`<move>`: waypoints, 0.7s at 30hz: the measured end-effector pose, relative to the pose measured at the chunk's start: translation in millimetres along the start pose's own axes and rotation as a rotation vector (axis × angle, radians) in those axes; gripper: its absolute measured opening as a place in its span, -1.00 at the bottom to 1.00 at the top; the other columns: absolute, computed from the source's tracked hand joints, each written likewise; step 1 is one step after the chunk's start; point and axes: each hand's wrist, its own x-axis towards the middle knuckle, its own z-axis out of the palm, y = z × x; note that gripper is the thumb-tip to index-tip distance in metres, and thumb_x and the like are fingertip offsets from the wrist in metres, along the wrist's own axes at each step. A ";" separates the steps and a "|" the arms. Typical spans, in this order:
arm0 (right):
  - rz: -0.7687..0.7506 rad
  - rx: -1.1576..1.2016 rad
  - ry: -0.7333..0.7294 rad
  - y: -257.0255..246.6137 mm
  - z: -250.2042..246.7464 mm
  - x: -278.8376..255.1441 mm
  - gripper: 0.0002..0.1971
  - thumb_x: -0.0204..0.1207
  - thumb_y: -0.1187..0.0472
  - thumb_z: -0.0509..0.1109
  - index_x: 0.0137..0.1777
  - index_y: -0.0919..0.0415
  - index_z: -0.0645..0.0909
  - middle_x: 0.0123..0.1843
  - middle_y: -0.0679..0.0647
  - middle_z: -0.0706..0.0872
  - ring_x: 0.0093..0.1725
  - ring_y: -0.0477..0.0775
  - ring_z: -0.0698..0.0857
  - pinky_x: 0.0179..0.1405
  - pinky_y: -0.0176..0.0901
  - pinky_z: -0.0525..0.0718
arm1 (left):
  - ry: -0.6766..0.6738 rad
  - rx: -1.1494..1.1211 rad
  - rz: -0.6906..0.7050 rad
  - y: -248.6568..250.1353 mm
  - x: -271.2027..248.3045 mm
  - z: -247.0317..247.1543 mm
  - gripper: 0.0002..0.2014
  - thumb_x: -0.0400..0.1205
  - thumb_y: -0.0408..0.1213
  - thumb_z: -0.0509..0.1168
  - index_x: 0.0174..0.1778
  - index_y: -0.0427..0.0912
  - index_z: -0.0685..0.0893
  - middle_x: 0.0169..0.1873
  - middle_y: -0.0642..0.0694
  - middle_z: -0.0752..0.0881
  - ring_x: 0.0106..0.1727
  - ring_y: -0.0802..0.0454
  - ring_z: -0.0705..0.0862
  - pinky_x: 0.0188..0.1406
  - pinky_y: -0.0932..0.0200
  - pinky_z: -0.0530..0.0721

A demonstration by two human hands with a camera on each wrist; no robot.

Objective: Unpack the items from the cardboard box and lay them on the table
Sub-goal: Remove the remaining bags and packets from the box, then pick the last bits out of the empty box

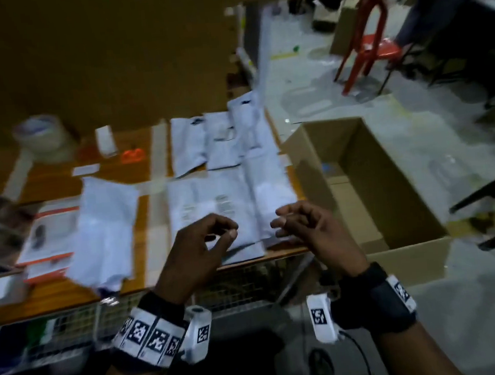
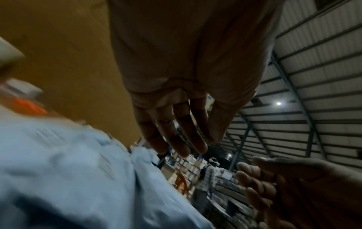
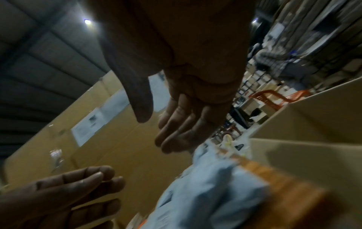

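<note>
Hands hover side by side over the near edge of the wooden table [image 1: 55, 296], both holding nothing. The left hand [image 1: 198, 251] has its fingers loosely bent, thumb tip near the forefinger; from the left wrist view its fingers [image 2: 176, 136] hang fairly straight. The right hand [image 1: 312, 229] is likewise relaxed, fingers slackly curled, apart from the left.

Pale blue-grey mailer bags [image 1: 226, 165] lie flat across the table's right half, laid in overlapping rows, some with printed labels too blurred to read. One more crumpled mailer bag [image 1: 106, 229] lies alone to their left. Beside it sit flat white-and-orange packets [image 1: 50, 234].

The cardboard box [image 1: 391, 198] stands open on the floor just right of the table, its flaps up; its bottom shows plain brown board, with a small blue patch near the far-left corner.

A roll of clear tape [image 1: 41, 136] rests at the table's far left, and a red plastic chair [image 1: 368, 39] stands well behind the box.
</note>
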 end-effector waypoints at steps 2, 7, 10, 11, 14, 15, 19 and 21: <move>0.030 0.010 0.107 13.5 -71.5 -10.5 -0.88 0.60 0.27 0.48 0.09 0.23 0.71 -0.09 0.11 0.88 -0.15 -0.04 0.81 -0.17 -0.18 0.72 | -0.047 -0.053 0.013 27.6 16.7 66.7 -0.95 0.67 -0.25 0.40 -0.02 -0.01 0.76 -0.10 0.12 0.81 -0.01 0.19 0.78 0.05 0.11 0.75; 0.157 0.027 0.322 55.2 -208.4 -22.4 -0.89 0.62 0.26 0.44 0.08 0.26 0.72 -0.05 0.22 0.86 -0.16 0.00 0.74 -0.16 -0.15 0.68 | -0.194 -0.098 -0.089 67.8 59.6 206.4 -0.93 0.65 -0.29 0.42 -0.02 -0.02 0.75 -0.11 0.11 0.81 -0.02 0.28 0.77 -0.05 0.33 0.69; 0.231 -0.047 0.316 89.6 -249.0 -8.4 -0.89 0.62 0.30 0.44 0.07 0.34 0.68 -0.11 0.23 0.82 -0.15 0.02 0.73 -0.23 -0.24 0.72 | -0.204 -0.092 -0.261 72.3 81.0 264.5 -0.83 0.63 -0.23 0.43 0.12 -0.13 0.72 -0.04 0.06 0.76 0.03 0.16 0.74 0.00 0.38 0.62; 0.252 -0.095 0.317 103.5 -258.0 0.8 -0.88 0.61 0.31 0.45 0.06 0.38 0.66 -0.14 0.24 0.78 -0.13 0.06 0.73 -0.22 -0.21 0.74 | -0.212 -0.077 -0.345 67.9 91.5 282.8 -0.73 0.62 -0.17 0.44 0.21 -0.14 0.68 0.03 0.01 0.73 0.10 0.09 0.71 0.07 0.33 0.62; 0.279 -0.231 0.329 136.8 -282.6 30.8 -0.86 0.62 0.26 0.44 0.07 0.33 0.64 -0.09 0.20 0.74 -0.08 0.18 0.73 -0.15 0.14 0.83 | -0.256 -0.014 -0.540 44.3 134.8 330.8 -0.25 0.51 0.18 0.40 0.54 -0.16 0.42 0.41 -0.13 0.56 0.40 -0.13 0.57 0.41 -0.05 0.57; 0.292 -0.287 0.331 141.3 -290.1 38.7 -0.88 0.63 0.23 0.43 0.08 0.27 0.63 -0.06 0.18 0.74 -0.07 0.19 0.74 -0.17 0.20 0.83 | -0.228 -0.006 -0.592 36.9 151.7 342.9 -0.11 0.46 0.27 0.37 0.60 -0.18 0.34 0.51 -0.18 0.49 0.49 -0.20 0.51 0.47 -0.15 0.53; 0.318 -0.565 0.308 154.9 -315.5 45.5 -0.92 0.63 0.23 0.42 -0.02 0.07 0.56 -0.03 0.15 0.78 -0.10 0.18 0.78 -0.30 -0.16 0.73 | -0.079 -0.034 -0.797 18.0 210.0 372.3 -0.04 0.61 0.20 0.31 0.73 -0.32 0.05 0.67 -0.34 0.26 0.66 -0.33 0.28 0.60 -0.18 0.33; 0.290 -0.635 0.264 165.0 -324.6 40.7 -0.89 0.60 0.22 0.43 -0.01 0.07 0.54 -0.11 0.11 0.77 -0.19 0.12 0.75 -0.38 -0.31 0.59 | -0.077 -0.046 -0.851 7.2 230.7 379.8 -0.05 0.67 0.20 0.24 0.73 -0.35 -0.05 0.67 -0.35 0.27 0.64 -0.35 0.32 0.59 -0.11 0.34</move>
